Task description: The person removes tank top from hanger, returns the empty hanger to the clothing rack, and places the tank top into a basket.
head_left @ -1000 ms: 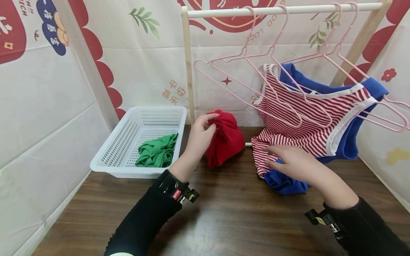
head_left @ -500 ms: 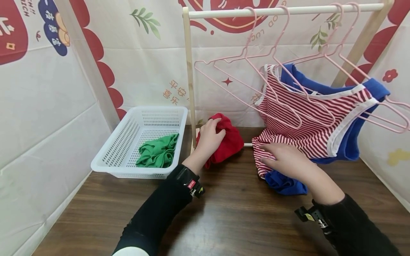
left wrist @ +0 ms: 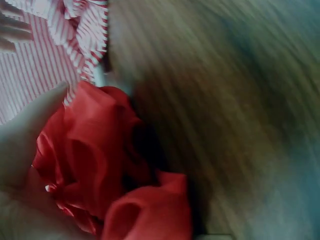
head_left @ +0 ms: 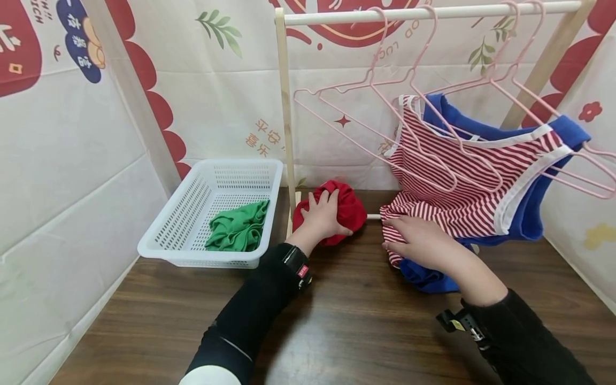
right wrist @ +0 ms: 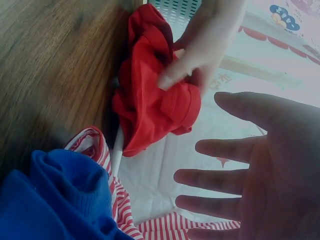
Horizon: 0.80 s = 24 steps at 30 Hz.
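In the head view my left hand [head_left: 321, 218] rests on top of a crumpled red garment [head_left: 353, 206], with fingers and thumb spread. The left wrist view shows the loose folds of this red cloth [left wrist: 105, 145] beside the thumb. My right hand [head_left: 428, 245] hovers in front of the red-and-white striped tank top [head_left: 462, 171], which hangs from a pink hanger. Its fingers are straight and apart in the right wrist view, holding nothing. Under that hand, a bunched blue garment part [head_left: 425, 279] lies on the table.
A white slotted basket [head_left: 168, 240] with a crumpled green garment [head_left: 238, 227] stands at left. Several pink hangers [head_left: 375, 88] hang on the rack's white rail [head_left: 332, 19]. A blue garment [head_left: 529, 214] hangs behind the striped top. The wooden table [head_left: 346, 321] meets cloth walls.
My left hand has moved right and down on the red garment, spreading its fingers as the bundle settles lower. My right hand has drifted slightly left.
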Available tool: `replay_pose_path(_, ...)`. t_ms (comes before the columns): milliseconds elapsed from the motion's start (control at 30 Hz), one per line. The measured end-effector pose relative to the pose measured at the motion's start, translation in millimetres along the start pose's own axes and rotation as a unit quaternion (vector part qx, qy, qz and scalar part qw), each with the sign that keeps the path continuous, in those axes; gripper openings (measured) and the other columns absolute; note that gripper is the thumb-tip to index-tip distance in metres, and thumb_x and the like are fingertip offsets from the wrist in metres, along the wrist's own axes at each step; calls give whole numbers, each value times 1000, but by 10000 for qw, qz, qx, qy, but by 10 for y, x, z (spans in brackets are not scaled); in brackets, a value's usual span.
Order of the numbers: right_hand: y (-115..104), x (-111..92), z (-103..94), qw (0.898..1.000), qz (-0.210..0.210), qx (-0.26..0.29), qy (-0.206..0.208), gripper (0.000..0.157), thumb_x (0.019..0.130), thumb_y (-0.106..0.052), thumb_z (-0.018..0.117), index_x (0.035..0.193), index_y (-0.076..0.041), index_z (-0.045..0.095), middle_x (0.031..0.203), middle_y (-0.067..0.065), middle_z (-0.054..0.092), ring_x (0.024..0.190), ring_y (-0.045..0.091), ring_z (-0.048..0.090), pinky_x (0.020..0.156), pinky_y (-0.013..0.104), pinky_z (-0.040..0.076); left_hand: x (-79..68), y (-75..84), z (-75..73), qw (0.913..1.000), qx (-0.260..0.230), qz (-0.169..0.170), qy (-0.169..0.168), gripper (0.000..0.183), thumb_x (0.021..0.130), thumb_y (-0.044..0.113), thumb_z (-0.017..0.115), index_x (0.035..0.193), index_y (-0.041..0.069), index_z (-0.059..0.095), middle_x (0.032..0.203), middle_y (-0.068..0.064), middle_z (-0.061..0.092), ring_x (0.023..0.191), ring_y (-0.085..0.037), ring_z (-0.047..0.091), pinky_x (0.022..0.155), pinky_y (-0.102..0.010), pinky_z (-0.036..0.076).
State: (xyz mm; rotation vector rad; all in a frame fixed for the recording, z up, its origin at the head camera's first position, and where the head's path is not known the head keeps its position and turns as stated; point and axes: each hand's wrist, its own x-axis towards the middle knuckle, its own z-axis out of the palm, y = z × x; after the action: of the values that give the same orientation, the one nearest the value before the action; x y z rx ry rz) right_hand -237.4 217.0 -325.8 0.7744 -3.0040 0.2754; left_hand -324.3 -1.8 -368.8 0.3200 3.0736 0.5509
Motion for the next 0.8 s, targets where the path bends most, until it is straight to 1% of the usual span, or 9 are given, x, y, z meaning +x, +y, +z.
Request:
replay_pose_path(100,-1,0,4,9999,68,40,-110,54,94,-35,62,135,0,54,132,24,55,122,42,51,99,58,38,11,4,45,9991,367,89,-208,112,68,49,85,156,21,20,154,-7,26,142,-44,13,101,-67,30)
replay_pose_path(200,-15,-10,8,9998,65,88,-151,53,94,-36,63,133,-2,55,130,22,58,120,40,54,98,57,39,23,8,85,9962,803,186,-275,110,69,46,85,155,21,21,153,-8,29,141,-44,19,99,-65,34)
replay_pose_path(267,-28,-20,7,9998,39,106,-181,52,93,-36,63,133,-3,56,129,21,59,119,38,55,98,56,40,27,8,102,9933,1105,260,-218,103,72,44,83,154,21,25,151,-8,32,137,-42,26,97,-64,37)
replay_pose_path(367,-45,-38,0,9997,-19,136,-193,50,94,-34,63,132,-3,57,127,21,60,117,38,56,96,56,41,25,2,109,9891,1435,319,-49,84,80,39,78,150,22,34,146,-6,40,129,-39,37,93,-61,41)
replay_pose_path(467,-48,-51,-5,9997,-26,120,-223,50,94,-34,62,133,-4,56,127,20,60,117,38,56,96,56,41,20,-10,101,9872,1559,332,105,59,88,28,71,141,22,45,138,-4,48,119,-34,47,88,-58,45)
replay_pose_path(567,-41,-62,-13,9998,-36,93,-199,50,95,-34,61,134,-4,56,126,20,61,116,38,57,95,56,41,22,-25,89,9863,1598,383,168,45,90,19,67,132,20,51,132,-4,53,110,-32,53,83,-54,49)
replay_pose_path(667,-29,-70,-21,9998,-44,86,-145,51,94,-34,62,135,-4,55,126,21,61,114,38,58,95,56,42,33,-41,65,9862,1578,448,229,40,91,19,66,129,18,53,128,-6,55,104,-31,57,78,-49,53)
replay_pose_path(800,-6,-75,-22,9997,30,189,-156,52,95,-33,62,137,-2,53,128,22,59,117,39,56,97,56,41,27,-54,-9,9883,1408,523,266,39,91,21,66,128,14,54,121,-9,60,106,-27,59,81,-42,53)
